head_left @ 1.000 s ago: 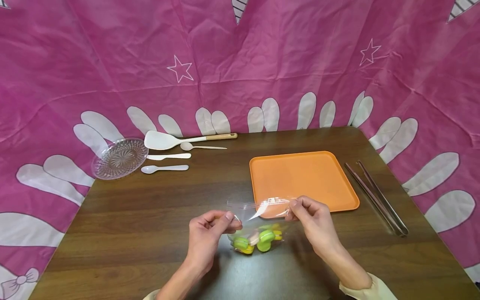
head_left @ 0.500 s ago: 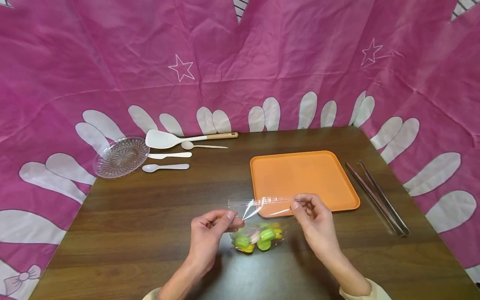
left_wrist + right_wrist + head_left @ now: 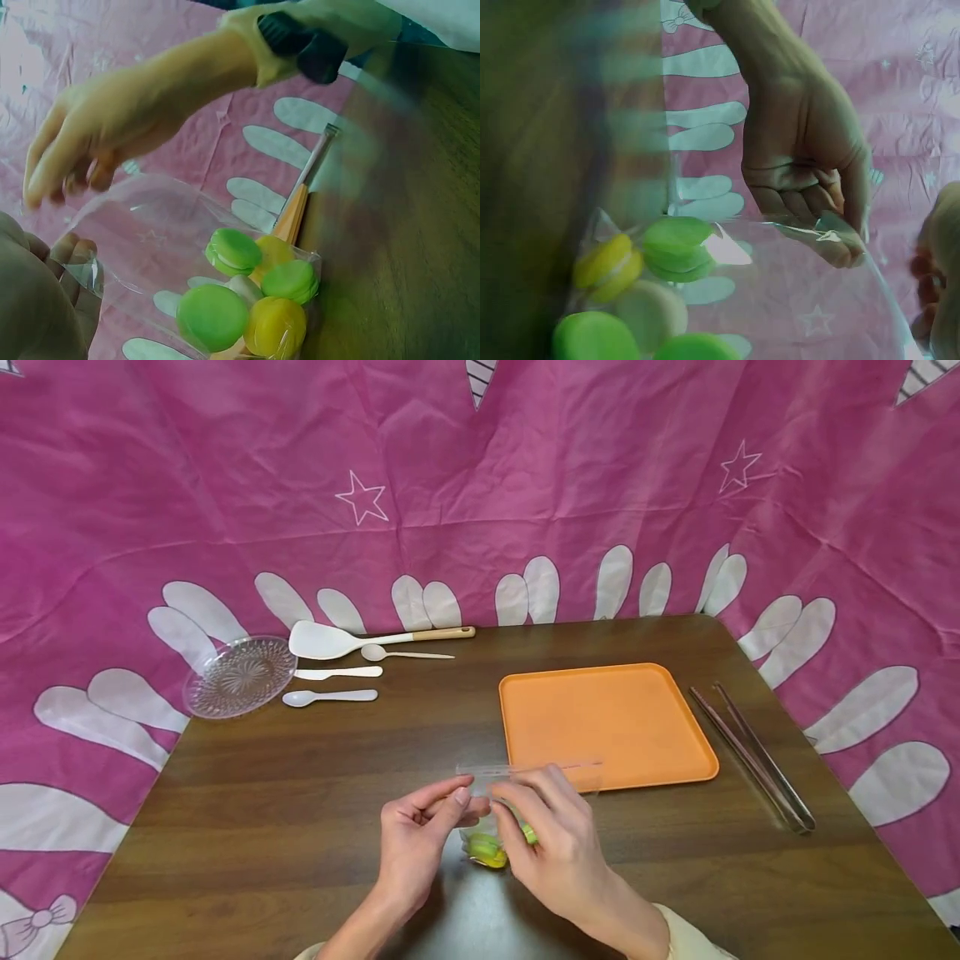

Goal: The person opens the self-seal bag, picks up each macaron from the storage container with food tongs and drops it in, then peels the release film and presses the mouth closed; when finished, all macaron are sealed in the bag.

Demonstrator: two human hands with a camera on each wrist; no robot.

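Note:
A clear plastic zip bag (image 3: 161, 225) with several green, yellow and pale macarons (image 3: 212, 318) in it hangs in front of me. My left hand (image 3: 416, 835) pinches the bag's left edge between thumb and fingers. Close to the left fingertips, my right hand (image 3: 558, 847) reaches across the bag, its fingers bent and holding nothing that shows. In the left wrist view the right fingers (image 3: 45, 180) hang apart from the film. The right wrist view shows a yellow macaron (image 3: 607, 268) low in the bag. From the head, the right hand hides much of the contents.
Behind the bag lies an orange tray (image 3: 607, 727), with metal tongs (image 3: 753, 760) to its right. At the back left are a clear patterned plate (image 3: 243, 677), a white spatula (image 3: 326, 641), a thin spoon (image 3: 408, 654), a white knife (image 3: 341, 672) and a white spoon (image 3: 333, 697).
My right hand has let go of the bag's right side and moved left, close to the left hand. The left hand keeps its pinch on the left edge.

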